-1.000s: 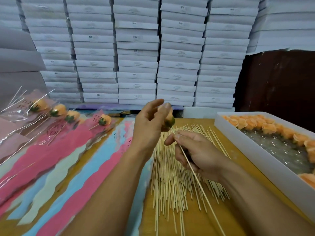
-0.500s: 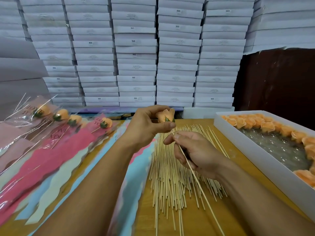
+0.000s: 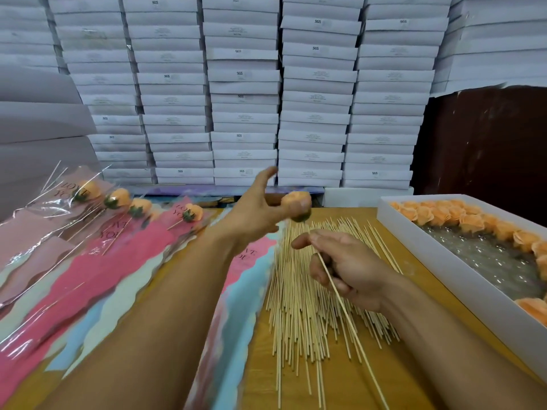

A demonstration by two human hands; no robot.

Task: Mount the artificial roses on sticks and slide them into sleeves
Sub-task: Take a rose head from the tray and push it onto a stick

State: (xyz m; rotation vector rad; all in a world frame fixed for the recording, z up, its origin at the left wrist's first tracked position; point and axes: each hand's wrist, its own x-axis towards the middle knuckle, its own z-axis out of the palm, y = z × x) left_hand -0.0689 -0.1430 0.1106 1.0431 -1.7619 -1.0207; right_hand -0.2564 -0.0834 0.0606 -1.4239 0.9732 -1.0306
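Pinching an orange rose (image 3: 296, 206) w/ left hand (image 3: 254, 213) – right hand (image 3: 346, 266) grips one stick (image 3: 349, 321).

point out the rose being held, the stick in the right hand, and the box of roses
rose (image 3: 296, 202), head view, on its orange petals
stick (image 3: 340, 303), head view, on the shaft below the fist
box of roses (image 3: 444, 258), head view, on its white near wall

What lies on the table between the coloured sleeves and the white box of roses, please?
In the head view, a pile of loose sticks lies there, under the right hand.
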